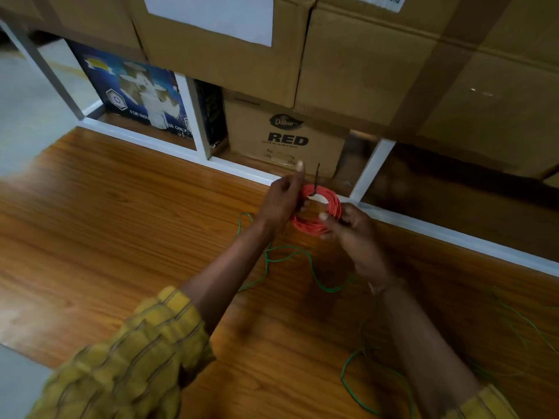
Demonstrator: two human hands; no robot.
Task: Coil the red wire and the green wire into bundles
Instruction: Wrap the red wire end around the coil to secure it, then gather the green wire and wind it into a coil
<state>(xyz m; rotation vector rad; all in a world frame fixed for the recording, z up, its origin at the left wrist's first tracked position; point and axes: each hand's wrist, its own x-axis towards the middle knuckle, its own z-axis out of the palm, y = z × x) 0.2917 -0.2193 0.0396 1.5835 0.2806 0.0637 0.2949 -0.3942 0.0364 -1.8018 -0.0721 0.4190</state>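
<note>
Both hands held the red wire [317,211] coil above the table [121,207]: left hand [282,202] gripped its left side, right hand [352,234] pinched its right. Green wire [290,257] lay loose below the grip.

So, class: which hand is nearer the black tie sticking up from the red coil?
Left. The left hand is beside the black tie; the right hand grips the red coil lower down.

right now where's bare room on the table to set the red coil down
Bare wood lies left of the left hand, out to the table's left edge. It is crowded under and right of the right hand, where green wire loops sprawl.
</note>
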